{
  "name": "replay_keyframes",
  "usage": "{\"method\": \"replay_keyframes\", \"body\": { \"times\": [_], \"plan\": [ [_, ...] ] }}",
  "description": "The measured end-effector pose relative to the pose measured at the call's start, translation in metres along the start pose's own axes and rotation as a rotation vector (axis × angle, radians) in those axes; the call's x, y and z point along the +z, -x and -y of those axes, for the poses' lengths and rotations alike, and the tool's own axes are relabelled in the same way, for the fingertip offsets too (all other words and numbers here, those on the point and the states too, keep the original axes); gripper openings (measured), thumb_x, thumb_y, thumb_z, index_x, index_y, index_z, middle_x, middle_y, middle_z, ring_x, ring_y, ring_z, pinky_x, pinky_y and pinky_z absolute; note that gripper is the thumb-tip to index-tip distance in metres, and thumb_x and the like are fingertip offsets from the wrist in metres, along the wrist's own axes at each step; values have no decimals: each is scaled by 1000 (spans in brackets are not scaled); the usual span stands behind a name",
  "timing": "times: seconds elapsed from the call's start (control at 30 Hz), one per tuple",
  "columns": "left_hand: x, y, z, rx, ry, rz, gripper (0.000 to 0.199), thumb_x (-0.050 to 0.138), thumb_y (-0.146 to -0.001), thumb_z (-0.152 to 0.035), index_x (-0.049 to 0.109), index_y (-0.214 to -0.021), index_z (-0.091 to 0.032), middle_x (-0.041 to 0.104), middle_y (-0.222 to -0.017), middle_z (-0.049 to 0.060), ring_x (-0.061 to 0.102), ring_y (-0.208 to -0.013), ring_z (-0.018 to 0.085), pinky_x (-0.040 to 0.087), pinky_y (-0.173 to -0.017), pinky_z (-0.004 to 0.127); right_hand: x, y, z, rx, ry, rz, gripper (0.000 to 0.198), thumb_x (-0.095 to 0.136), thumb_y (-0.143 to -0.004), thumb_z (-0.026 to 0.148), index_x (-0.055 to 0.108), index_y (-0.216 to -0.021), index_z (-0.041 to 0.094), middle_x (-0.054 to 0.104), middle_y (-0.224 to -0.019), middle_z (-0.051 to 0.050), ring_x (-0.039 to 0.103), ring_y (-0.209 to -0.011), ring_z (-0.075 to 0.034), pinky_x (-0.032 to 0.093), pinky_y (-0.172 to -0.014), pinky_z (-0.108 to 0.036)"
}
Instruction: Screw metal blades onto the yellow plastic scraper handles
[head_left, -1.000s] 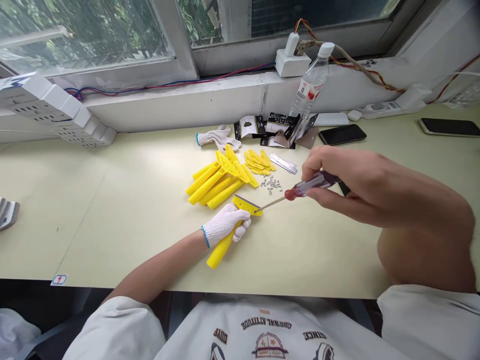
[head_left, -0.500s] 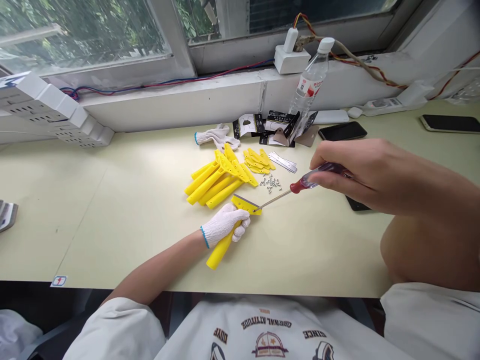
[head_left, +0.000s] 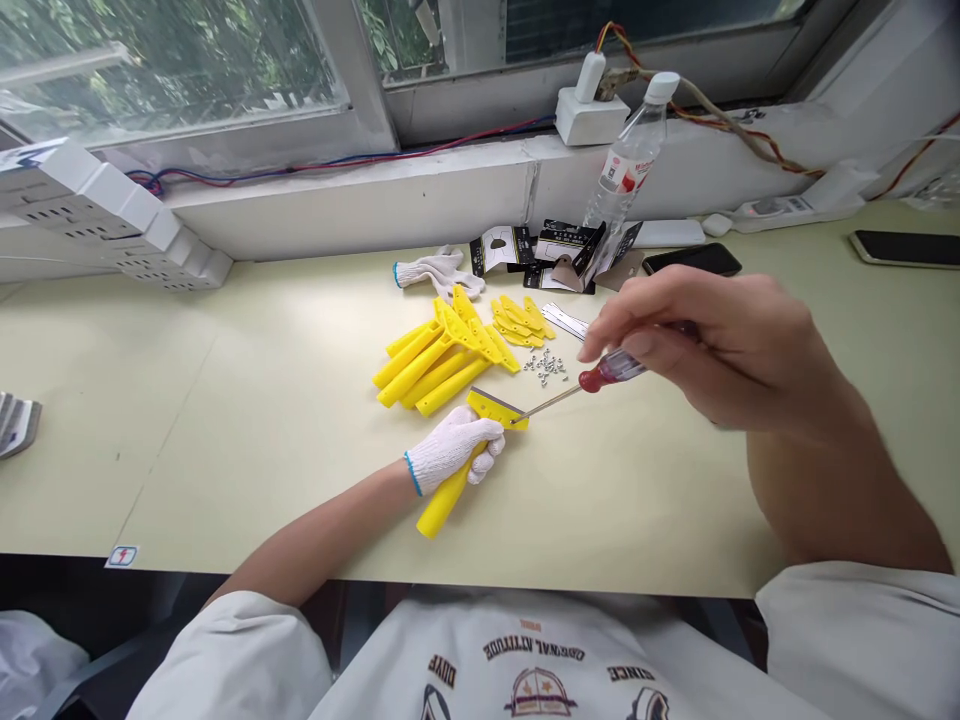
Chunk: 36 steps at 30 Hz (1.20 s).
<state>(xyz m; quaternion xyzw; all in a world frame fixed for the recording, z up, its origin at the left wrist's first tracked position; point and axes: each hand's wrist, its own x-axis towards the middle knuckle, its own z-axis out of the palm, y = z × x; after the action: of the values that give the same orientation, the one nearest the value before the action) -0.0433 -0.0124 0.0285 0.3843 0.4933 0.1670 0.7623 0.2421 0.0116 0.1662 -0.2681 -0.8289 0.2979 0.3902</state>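
My left hand [head_left: 459, 447], in a white knit glove with a blue cuff, is closed around the neck of a yellow scraper [head_left: 444, 507]. A metal blade edge shows along the scraper's head. My bare right hand [head_left: 709, 345] grips a screwdriver [head_left: 611, 370] with a clear and red handle. The screwdriver's tip meets the scraper head near its right end. Just beyond lie several yellow scraper handles [head_left: 420, 375], small yellow plates [head_left: 521, 320], a scatter of screws [head_left: 546, 367] and thin metal blades [head_left: 564, 320], partly hidden by my right hand.
At the back lie a spare white glove [head_left: 441, 270] and black-and-white card packaging [head_left: 501, 248]. A water bottle [head_left: 626, 160] stands by the sill. Phones [head_left: 694, 260] [head_left: 907, 248] lie to the right. White boxes [head_left: 127, 220] are stacked at the left.
My right hand has shifted left and its wrist has turned, with the fingers further forward over the screwdriver handle. The tip stays at the scraper head; my left hand keeps its hold.
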Motion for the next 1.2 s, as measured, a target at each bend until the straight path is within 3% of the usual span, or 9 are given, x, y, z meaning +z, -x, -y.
{"method": "replay_keyframes", "body": {
  "times": [0.13, 0.23, 0.33, 0.4, 0.5, 0.73, 0.97, 1.07, 1.2],
  "plan": [
    [0, -1, 0, 5, 22, -8, 25, 63, -92, -29, 57, -70, -19, 48, -51, -3, 40, -38, 9, 35, -37, 21, 0, 2, 9, -132, -143, 142, 47, 61, -97, 14, 66, -140, 30, 74, -112, -6, 74, -92, -24, 62, -75, -38],
    [-2, -3, 4, 33, 52, -7, 23, 65, -91, -30, 59, -72, -19, 49, -54, -3, 41, -40, 9, 36, -37, 22, -1, 1, 18, -128, -73, 196, 36, 61, -97, 25, 69, -132, 30, 76, -111, -7, 73, -95, -28, 60, -78, -42],
    [-2, -3, 6, 42, 38, -5, 22, 65, -90, -31, 59, -72, -19, 48, -52, -3, 42, -40, 10, 37, -38, 22, 5, 1, 20, -42, 279, 18, 27, 56, -102, 44, 70, -119, 27, 75, -92, -6, 70, -76, -26, 54, -69, -40],
    [-1, -2, 6, 46, -14, 0, 23, 63, -89, -31, 58, -70, -19, 48, -49, -3, 42, -39, 10, 38, -38, 23, 9, 2, 19, 67, 613, -112, 34, 51, -106, 53, 69, -111, 24, 63, -68, -1, 56, -55, -21, 41, -57, -38],
    [0, 0, 6, 76, -108, 19, 22, 62, -87, -30, 58, -68, -20, 51, -47, -1, 45, -38, 12, 42, -40, 24, 8, 6, 18, 174, 849, -83, 37, 44, -111, 52, 67, -108, 23, 50, -57, 2, 42, -47, -19, 31, -52, -37],
    [-1, -2, 7, 61, -74, 16, 24, 62, -90, -33, 59, -70, -19, 51, -47, -1, 45, -38, 12, 40, -39, 23, -18, 10, 26, 23, 427, 167, 22, 67, -104, 42, 66, -125, 34, 75, -94, -2, 67, -70, -23, 53, -61, -37],
    [-1, 0, 4, 62, 57, -21, 23, 67, -91, -34, 58, -77, -19, 50, -54, -3, 43, -41, 10, 38, -39, 22, -20, 5, 28, -131, 15, 456, 47, 55, -95, 6, 66, -133, 30, 78, -115, -6, 74, -111, -24, 63, -87, -37],
    [-1, -1, 6, 73, 54, -24, 23, 66, -91, -34, 58, -76, -19, 49, -54, -3, 42, -41, 10, 38, -38, 22, -8, 1, 28, -162, 150, 313, 34, 59, -98, 19, 65, -130, 27, 78, -112, -7, 75, -101, -27, 60, -85, -41],
    [0, -2, 7, 54, 8, -32, 23, 65, -90, -33, 57, -74, -19, 49, -50, -3, 44, -39, 10, 39, -38, 22, 4, 6, 25, 131, 777, -9, 26, 51, -109, 42, 69, -114, 23, 66, -68, -3, 60, -58, -23, 42, -59, -37]
  ]
}}
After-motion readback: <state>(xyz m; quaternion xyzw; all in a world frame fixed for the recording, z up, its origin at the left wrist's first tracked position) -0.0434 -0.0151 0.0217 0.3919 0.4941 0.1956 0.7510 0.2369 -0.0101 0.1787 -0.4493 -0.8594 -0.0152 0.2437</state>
